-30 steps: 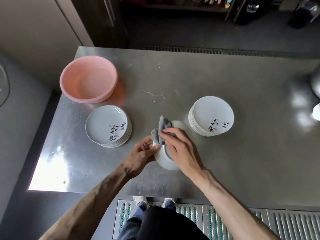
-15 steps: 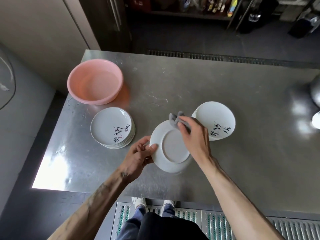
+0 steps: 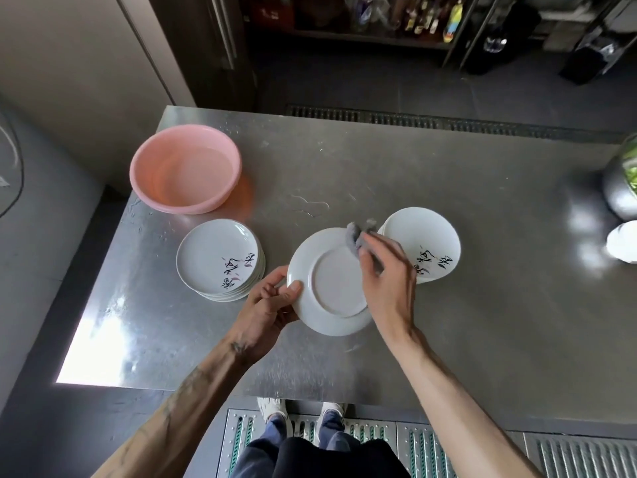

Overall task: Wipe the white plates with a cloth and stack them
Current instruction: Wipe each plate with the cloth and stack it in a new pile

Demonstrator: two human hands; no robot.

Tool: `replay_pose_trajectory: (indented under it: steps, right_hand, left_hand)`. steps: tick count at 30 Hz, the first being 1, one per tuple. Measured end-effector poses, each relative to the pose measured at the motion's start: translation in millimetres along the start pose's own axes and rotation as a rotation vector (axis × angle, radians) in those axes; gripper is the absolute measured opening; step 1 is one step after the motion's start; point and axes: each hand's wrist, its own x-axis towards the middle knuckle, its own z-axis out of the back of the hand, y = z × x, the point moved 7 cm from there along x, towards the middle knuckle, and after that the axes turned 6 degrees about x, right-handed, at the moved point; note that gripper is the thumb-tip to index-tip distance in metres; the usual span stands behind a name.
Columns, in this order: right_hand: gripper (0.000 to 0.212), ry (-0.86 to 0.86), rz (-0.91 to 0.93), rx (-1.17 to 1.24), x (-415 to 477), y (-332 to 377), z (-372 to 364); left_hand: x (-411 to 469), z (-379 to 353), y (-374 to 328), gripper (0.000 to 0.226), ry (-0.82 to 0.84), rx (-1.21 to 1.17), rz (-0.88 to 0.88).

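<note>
My left hand [image 3: 267,307] grips the left rim of a white plate [image 3: 327,288] held above the steel table with its underside facing me. My right hand [image 3: 387,277] holds a grey cloth [image 3: 356,236] against the plate's upper right rim. A stack of white plates with black writing [image 3: 220,260] sits to the left of the held plate. Another stack of the same plates [image 3: 431,243] sits to the right, partly hidden by my right hand.
A pink plastic basin [image 3: 186,169] stands at the table's back left. A shiny metal vessel [image 3: 620,188] and a white object [image 3: 624,241] sit at the right edge. The steel table [image 3: 448,339] ends just before my feet; a puddle lies behind the plates.
The held plate went from edge-on to flat with its underside facing me. My right hand slid the cloth from the plate's top edge to its upper right rim.
</note>
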Motion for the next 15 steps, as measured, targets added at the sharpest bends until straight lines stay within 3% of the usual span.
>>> replay_pose_trajectory:
  steps: [4,8,12,15]
  right_hand:
    - [0.031,0.194,0.314,-0.061,-33,25,-23]
    - [0.03,0.048,0.103,-0.038,-15,7,-10]
    - [0.031,0.213,0.32,-0.052,-39,34,-32]
    - [0.032,0.126,0.177,-0.054,-21,21,-21]
  left_hand:
    - [4,-4,-3,0.034,0.016,-0.036,-0.017]
    - [9,-6,-11,0.031,0.001,0.001,-0.033]
    - [12,-8,-14,0.035,0.017,-0.003,-0.051]
    - [11,-8,-12,0.036,0.002,0.012,-0.04]
